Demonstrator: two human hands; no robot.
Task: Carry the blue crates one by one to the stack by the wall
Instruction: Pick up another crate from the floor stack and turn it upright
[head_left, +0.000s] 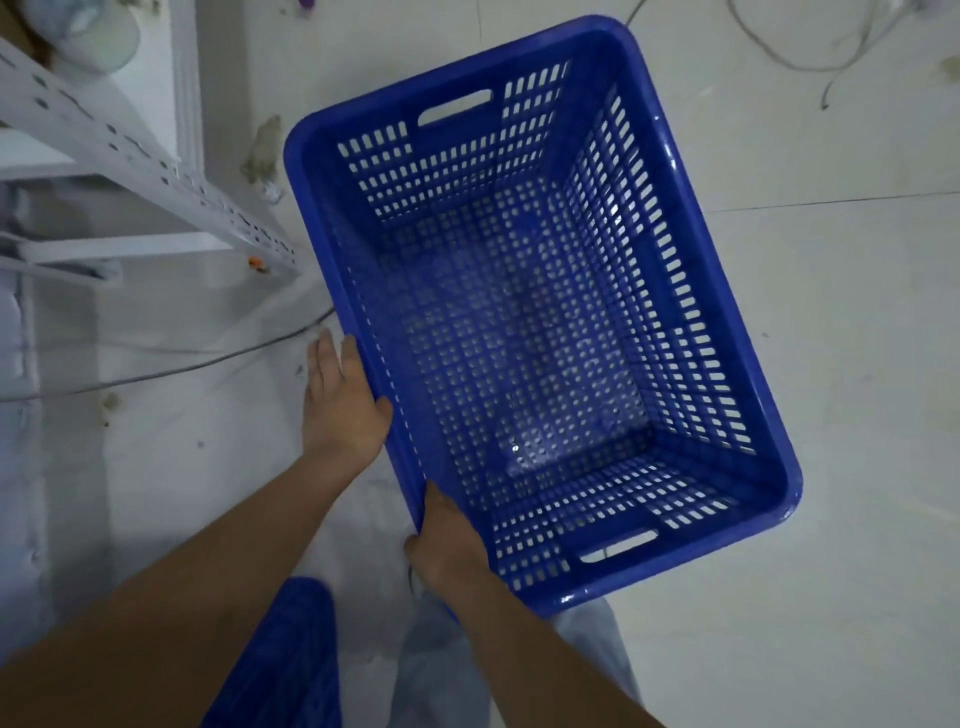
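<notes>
Looking straight down from head height, the view shows an empty blue crate (540, 312) with perforated walls and floor, held out over a pale tiled floor (831, 415), its long axis running away from the person. Both hands grip the same long rim, the one on the person's left, so the far side hangs unsupported. The likely trouble from here is the crate tipping or twisting down on that free side and slipping out of the grip, since all the weight hangs off one edge. It could also knock the white metal shelf post (156, 150) that stands just beside its near-left corner, or a foot could catch the thin cable (208, 358) trailing across the floor below. The left hand (343, 405) lies against the outside of the rim, thumb hooked over the top edge, fingers spread flat and pointing forward. The right hand (447, 535) is closed around the rim nearer the body, thumb on top, fingers wrapped beneath. Both forearms reach forward, bare. Part of another blue crate (291, 654) shows at the bottom edge.
</notes>
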